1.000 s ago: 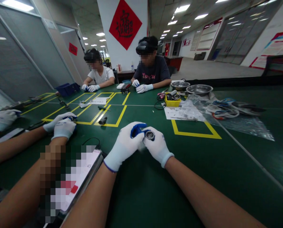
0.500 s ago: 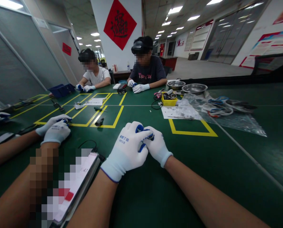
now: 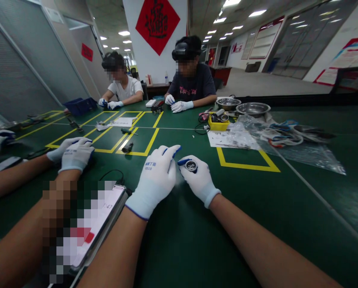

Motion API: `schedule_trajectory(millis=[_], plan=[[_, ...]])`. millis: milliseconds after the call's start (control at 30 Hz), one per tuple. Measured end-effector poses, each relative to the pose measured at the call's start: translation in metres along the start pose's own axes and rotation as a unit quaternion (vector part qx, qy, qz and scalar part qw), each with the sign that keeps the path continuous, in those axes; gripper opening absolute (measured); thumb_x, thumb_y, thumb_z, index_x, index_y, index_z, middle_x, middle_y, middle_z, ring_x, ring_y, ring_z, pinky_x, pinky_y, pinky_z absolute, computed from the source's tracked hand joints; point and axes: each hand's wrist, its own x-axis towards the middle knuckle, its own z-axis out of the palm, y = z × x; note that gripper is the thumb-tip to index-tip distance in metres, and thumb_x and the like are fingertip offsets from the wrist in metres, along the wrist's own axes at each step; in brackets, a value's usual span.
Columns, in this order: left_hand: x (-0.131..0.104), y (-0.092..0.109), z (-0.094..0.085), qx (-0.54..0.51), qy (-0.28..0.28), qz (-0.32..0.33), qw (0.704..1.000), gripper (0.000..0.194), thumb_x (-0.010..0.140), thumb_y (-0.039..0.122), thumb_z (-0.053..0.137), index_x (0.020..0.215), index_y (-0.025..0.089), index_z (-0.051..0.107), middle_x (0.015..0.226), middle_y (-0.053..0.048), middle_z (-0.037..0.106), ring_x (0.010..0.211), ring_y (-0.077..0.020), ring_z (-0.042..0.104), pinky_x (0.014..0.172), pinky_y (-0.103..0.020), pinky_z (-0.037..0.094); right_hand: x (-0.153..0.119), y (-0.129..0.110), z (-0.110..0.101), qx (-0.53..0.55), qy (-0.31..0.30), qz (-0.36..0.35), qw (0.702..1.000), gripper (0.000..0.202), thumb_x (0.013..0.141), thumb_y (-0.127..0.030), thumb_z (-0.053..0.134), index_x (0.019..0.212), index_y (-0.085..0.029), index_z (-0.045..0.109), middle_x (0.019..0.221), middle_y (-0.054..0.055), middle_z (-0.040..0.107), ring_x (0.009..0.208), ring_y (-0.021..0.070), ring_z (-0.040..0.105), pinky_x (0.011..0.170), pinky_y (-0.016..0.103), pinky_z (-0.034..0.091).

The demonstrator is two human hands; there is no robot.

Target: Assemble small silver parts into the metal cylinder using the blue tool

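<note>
My right hand (image 3: 197, 176), in a white glove with blue fingertips, is closed around a round metal connector (image 3: 191, 166). Its circular end, with small dark holes inside, faces up toward me. To the left, a small gap away, is my left hand (image 3: 159, 176), gloved the same way. Its index finger stretches out toward the connector, and no object shows in it; the palm side is hidden. Farther off on the green table lies a dark cylindrical part (image 3: 127, 148) within yellow tape lines.
A phone (image 3: 97, 224) lies left of my left forearm, beside a co-worker's gloved hands (image 3: 77, 154). Two people sit opposite. Toward the right are a yellow bin (image 3: 218, 125) of parts, metal bowls (image 3: 253, 108), paper and plastic bags (image 3: 311, 154). A green-handled screwdriver (image 3: 128, 131) lies farther back.
My hands have come apart. The left has let go of the connector and straightened its index finger; the right keeps the connector, whose end now shows. The view has shifted slightly.
</note>
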Motion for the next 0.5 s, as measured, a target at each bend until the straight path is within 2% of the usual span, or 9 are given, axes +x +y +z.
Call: schedule_trajectory(millis=[67, 167, 267, 367, 500], plan=[[0.0025, -0.0035, -0.0002, 0.054, -0.031, -0.044, 0.997, 0.051, 0.1, 0.02, 0.038, 0.148, 0.02, 0.055, 0.126, -0.014, 0.065, 0.119, -0.03, 0.061, 0.106, -0.046, 0.047, 0.0005, 0.0011, 0.0006, -0.003, 0.003, -0.001, 1.0, 0.012, 0.073, -0.028, 0.062, 0.082, -0.022, 0.069, 0.084, 0.004, 0.076, 0.083, 0.0237, 0.07, 0.081, 0.038, 0.057], [0.0037, -0.0056, -0.0005, 0.13, -0.129, -0.104, 0.978, 0.052, 0.101, 0.031, 0.042, 0.151, 0.023, 0.052, 0.134, -0.017, 0.063, 0.123, -0.0354, 0.061, 0.105, -0.051, 0.047, 0.0011, 0.0029, 0.0007, -0.006, 0.006, -0.002, 1.0, 0.012, 0.073, -0.029, 0.062, 0.081, -0.022, 0.068, 0.083, 0.005, 0.075, 0.083, 0.0238, 0.071, 0.081, 0.038, 0.057], [0.0027, -0.0032, 0.0006, 0.181, -0.222, -0.136, 0.948, 0.05, 0.097, 0.046, 0.05, 0.137, 0.02, 0.064, 0.133, -0.021, 0.062, 0.123, -0.042, 0.061, 0.1, -0.055, 0.048, 0.0017, 0.0046, 0.0008, -0.009, 0.01, 0.001, 1.0, 0.012, 0.073, -0.028, 0.063, 0.081, -0.022, 0.068, 0.082, 0.004, 0.075, 0.083, 0.0242, 0.071, 0.082, 0.039, 0.057], [0.0023, 0.0012, 0.0013, 0.206, -0.242, -0.151, 0.936, 0.044, 0.096, 0.044, 0.05, 0.122, 0.016, 0.071, 0.131, -0.025, 0.062, 0.122, -0.043, 0.061, 0.097, -0.054, 0.05, 0.0021, 0.0055, 0.0008, -0.012, 0.009, 0.008, 1.0, 0.012, 0.072, -0.027, 0.063, 0.082, -0.023, 0.069, 0.083, 0.004, 0.076, 0.084, 0.0248, 0.071, 0.083, 0.04, 0.057], [0.0026, 0.0023, -0.0007, 0.21, -0.252, -0.158, 0.931, 0.038, 0.095, 0.038, 0.05, 0.118, 0.019, 0.073, 0.129, -0.022, 0.065, 0.119, -0.0382, 0.064, 0.097, -0.048, 0.051, 0.0018, 0.0049, 0.0002, -0.014, 0.006, 0.01, 1.0, 0.013, 0.073, -0.028, 0.063, 0.082, -0.022, 0.069, 0.084, 0.006, 0.075, 0.084, 0.0259, 0.071, 0.083, 0.042, 0.058]])
